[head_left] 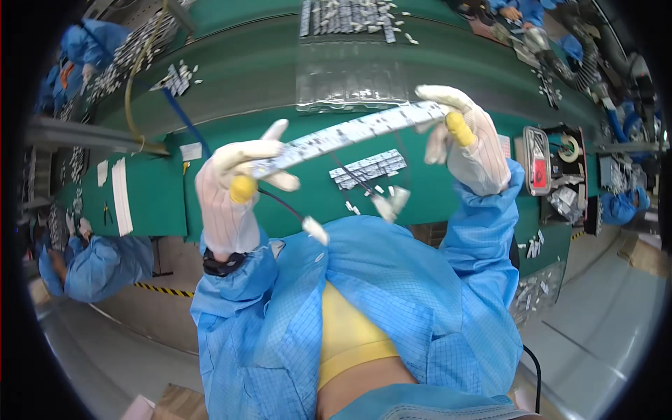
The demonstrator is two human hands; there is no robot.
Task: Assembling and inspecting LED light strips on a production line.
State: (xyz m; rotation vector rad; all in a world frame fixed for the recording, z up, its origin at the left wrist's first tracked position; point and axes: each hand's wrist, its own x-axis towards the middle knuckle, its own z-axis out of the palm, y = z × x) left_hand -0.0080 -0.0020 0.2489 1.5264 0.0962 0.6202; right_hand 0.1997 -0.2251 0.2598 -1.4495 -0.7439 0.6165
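Holding the white strip up from a distance, I have the left grip pinched at one end and the right grip pinched at the other, thumbs and fingers closed with little more than the strip between them; it slants upward from left grip to right, above the bench. My worry is the span between the grips; nothing supports it, so uneven pull or twist could bow it and strain whatever is mounted along it. A white connector dangles on its lead below and right of the left grip; if it swings or snags on my sleeve, it could tug at its joint. More white connectors blur below the middle of the span; lowering carelessly could drag them across the short strips just under it. Gloved fingertips might slip, the right grip having only the tip; beyond both grips, the clear tray could be knocked by an overreach.
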